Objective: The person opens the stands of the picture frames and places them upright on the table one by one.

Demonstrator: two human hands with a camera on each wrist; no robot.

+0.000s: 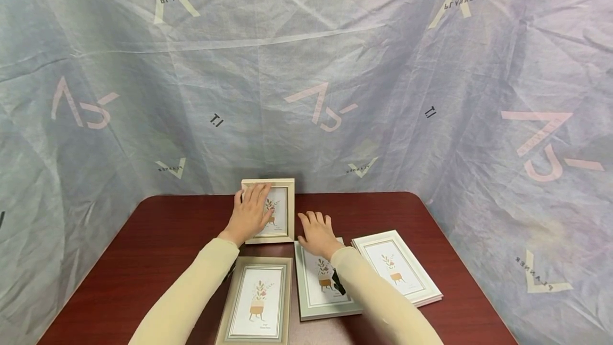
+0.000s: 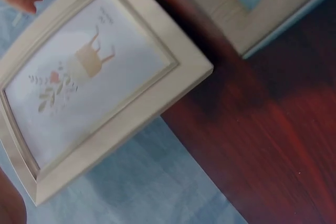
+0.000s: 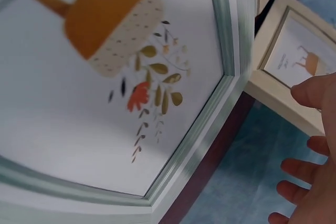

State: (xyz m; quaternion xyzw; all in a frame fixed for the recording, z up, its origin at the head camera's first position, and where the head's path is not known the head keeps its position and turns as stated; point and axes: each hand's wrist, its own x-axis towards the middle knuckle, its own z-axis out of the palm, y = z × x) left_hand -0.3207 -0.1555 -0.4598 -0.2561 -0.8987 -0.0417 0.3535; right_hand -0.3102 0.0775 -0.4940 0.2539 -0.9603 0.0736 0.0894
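Observation:
A cream picture frame (image 1: 283, 209) with a potted-plant print stands upright at the back of the table. My left hand (image 1: 248, 215) is spread in front of its left part, fingers straight; whether they touch the glass cannot be told. To the right, my right hand (image 1: 317, 234) hovers with parted fingers over the upper end of a pale green picture frame (image 1: 312, 284). In the right wrist view, that hand (image 3: 315, 166) shows spread fingers holding nothing. The cream frame (image 2: 100, 72) fills the left of the left wrist view, where little of my left hand (image 2: 9, 203) shows.
A beige-grey picture frame (image 1: 258, 297) lies at the front, left of the green one. White picture frames (image 1: 395, 268), apparently stacked, lie at the right. The dark red table (image 1: 158, 244) ends at a hanging grey cloth (image 1: 258, 79) behind.

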